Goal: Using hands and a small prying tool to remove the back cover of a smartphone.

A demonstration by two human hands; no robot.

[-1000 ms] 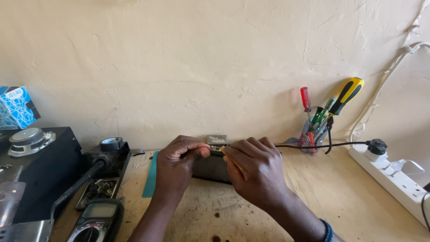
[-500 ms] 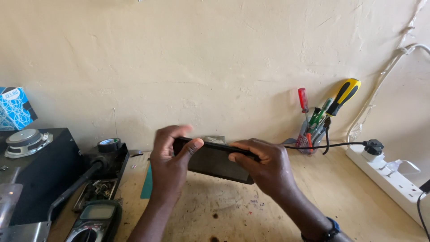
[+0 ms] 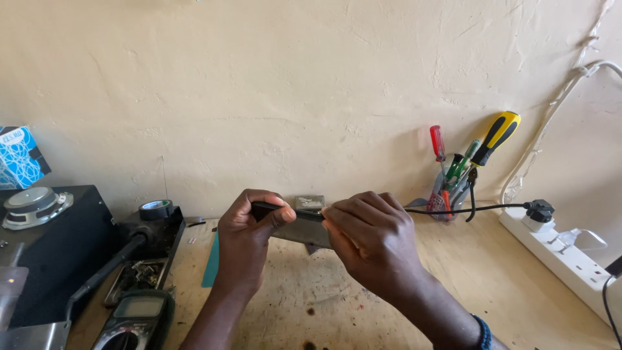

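Both hands hold a dark flat rectangular device [image 3: 299, 228] just above the wooden bench [image 3: 518, 298], at the middle of the view. My left hand [image 3: 249, 236] grips its left end, thumb pressed on the black top edge. My right hand [image 3: 370, 243] closes over its right end and hides that part. A small grey metal box [image 3: 310, 202] sits right behind the device by the wall. A black cable [image 3: 466, 209] runs from behind my right hand to a black plug [image 3: 539, 210].
A white power strip [image 3: 564, 253] lies at the right. A cup of screwdrivers [image 3: 453, 188] stands by the wall. At the left are a black box with a small speaker [image 3: 35, 206], a tape roll [image 3: 155, 209], a black tray [image 3: 139, 272], a multimeter [image 3: 133, 321] and a green mat edge [image 3: 210, 262].
Half a second ago the device was lifted and tilted, its dark face showing. Now it is lower and more level, with my hands closer together around it.
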